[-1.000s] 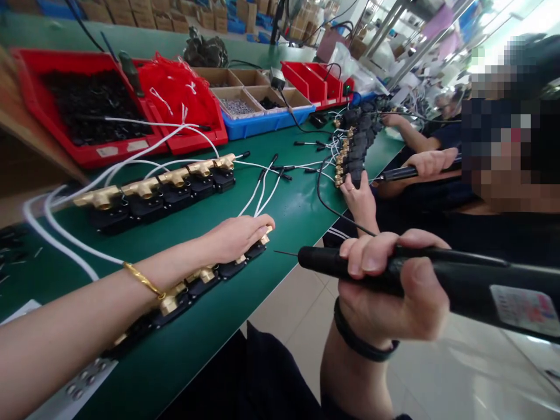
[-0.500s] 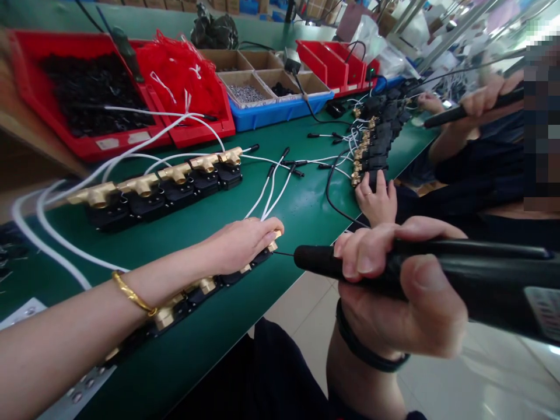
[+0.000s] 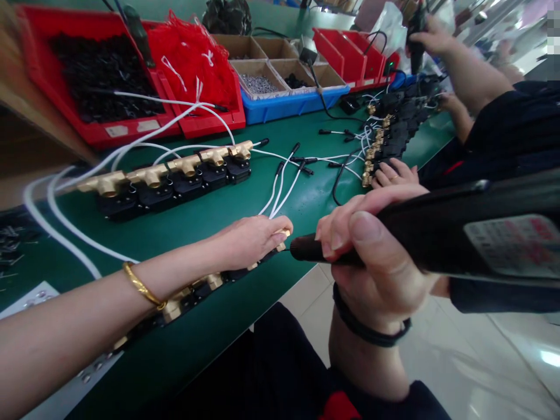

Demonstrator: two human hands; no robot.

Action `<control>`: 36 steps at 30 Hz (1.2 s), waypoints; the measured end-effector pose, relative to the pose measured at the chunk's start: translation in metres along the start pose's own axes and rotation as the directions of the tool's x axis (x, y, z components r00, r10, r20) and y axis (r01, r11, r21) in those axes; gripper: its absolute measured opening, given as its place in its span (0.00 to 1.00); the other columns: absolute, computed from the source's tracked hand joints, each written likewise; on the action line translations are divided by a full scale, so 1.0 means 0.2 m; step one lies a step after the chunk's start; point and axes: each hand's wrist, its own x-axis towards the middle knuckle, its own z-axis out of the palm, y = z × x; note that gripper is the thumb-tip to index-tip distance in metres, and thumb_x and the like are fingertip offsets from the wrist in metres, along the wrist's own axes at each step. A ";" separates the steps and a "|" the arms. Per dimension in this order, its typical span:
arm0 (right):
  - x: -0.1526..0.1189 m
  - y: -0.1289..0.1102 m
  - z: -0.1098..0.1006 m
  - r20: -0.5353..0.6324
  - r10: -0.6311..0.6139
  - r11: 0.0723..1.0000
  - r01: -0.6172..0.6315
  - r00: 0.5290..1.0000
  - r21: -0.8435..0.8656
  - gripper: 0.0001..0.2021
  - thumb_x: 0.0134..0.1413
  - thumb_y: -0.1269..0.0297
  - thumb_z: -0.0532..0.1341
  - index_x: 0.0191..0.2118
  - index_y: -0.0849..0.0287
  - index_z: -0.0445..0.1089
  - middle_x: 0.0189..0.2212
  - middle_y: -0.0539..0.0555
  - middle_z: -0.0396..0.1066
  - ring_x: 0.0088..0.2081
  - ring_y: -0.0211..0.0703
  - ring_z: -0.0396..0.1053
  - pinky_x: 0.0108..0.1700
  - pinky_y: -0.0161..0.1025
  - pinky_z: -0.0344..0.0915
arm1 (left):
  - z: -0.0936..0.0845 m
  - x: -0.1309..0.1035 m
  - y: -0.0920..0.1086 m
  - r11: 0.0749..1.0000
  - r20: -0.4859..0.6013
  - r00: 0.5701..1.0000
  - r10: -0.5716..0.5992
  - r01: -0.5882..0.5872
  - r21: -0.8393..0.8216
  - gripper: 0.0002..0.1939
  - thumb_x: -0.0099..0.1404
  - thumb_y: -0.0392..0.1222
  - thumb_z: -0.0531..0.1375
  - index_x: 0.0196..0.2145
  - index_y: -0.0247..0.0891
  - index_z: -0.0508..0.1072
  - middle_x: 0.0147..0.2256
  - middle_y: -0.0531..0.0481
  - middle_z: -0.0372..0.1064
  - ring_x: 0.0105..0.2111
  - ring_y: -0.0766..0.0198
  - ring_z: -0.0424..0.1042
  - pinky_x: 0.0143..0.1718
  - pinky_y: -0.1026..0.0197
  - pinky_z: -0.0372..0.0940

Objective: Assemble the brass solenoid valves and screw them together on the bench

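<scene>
My left hand (image 3: pixel 254 242) is closed over the far end of the near row of black units with brass tee fittings (image 3: pixel 214 282), its fingertips around the last brass fitting (image 3: pixel 284 234). In my right hand (image 3: pixel 380 262) lies a black electric screwdriver (image 3: pixel 455 227), held almost level. Its thin bit points left and meets the side of that last unit; a screw cannot be made out there. White cables with black plugs (image 3: pixel 280 166) run up from behind my left hand. A second row of brass-fitted black units (image 3: pixel 188 166) lies beyond.
Along the back stand a red bin of small black parts (image 3: pixel 126 129), a red bin of red netting (image 3: pixel 205 125) and a blue tray (image 3: pixel 280 109) with screws. At right, a co-worker's hands (image 3: pixel 396 172) work by another row of units (image 3: pixel 396 134). The table edge runs diagonally below.
The view has shifted slightly, moving the bench rightward in the picture. My screwdriver has tilted and its tip sits closer to the unit. A co-worker's arm with a tool has risen.
</scene>
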 end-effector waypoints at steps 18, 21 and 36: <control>-0.17 -0.21 0.05 0.107 0.036 0.984 -0.054 0.994 0.170 0.09 0.58 0.57 0.53 0.35 0.54 0.66 0.16 0.48 0.61 0.17 0.37 0.62 0.22 0.44 0.61 | 0.01 -0.01 -0.03 0.999 0.015 1.000 -0.010 0.010 0.040 0.15 0.67 0.50 0.43 0.44 0.48 0.64 0.34 0.53 0.70 0.33 0.61 0.69 0.29 0.62 0.56; -0.17 -0.15 0.06 0.131 -0.034 0.979 0.007 0.991 0.204 0.07 0.52 0.61 0.60 0.36 0.56 0.66 0.16 0.47 0.62 0.17 0.37 0.62 0.21 0.44 0.61 | 0.01 -0.02 -0.03 0.997 0.007 1.000 0.002 -0.003 0.072 0.14 0.67 0.50 0.43 0.44 0.50 0.63 0.33 0.53 0.69 0.31 0.60 0.68 0.27 0.63 0.54; -0.16 -0.15 0.07 0.074 -0.060 0.981 0.045 0.995 0.189 0.11 0.52 0.55 0.59 0.35 0.58 0.66 0.16 0.48 0.62 0.16 0.36 0.59 0.18 0.41 0.58 | 0.01 -0.02 -0.04 0.998 0.004 1.000 0.020 -0.020 0.052 0.14 0.67 0.50 0.42 0.43 0.49 0.63 0.33 0.53 0.69 0.31 0.61 0.67 0.28 0.62 0.54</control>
